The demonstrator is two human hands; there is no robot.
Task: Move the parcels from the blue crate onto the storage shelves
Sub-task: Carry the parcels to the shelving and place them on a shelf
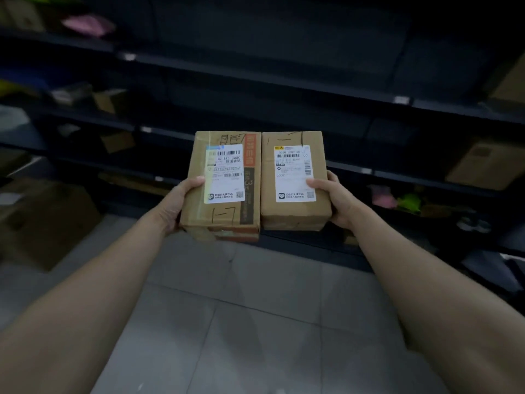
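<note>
You have two cardboard parcels held side by side, touching, in front of the dark storage shelves (284, 81). Your left hand (181, 201) clasps the orange-striped parcel (227, 183) by its outer side, thumb on top; your right hand (331, 199) grips the plain parcel (294, 180) the same way. Keep both level and pressed together as you reach in — pick a bare stretch of shelf (several look empty, though it is dim) and set one down before freeing the other. Each box sits inboard of its hand, labels up.
</note>
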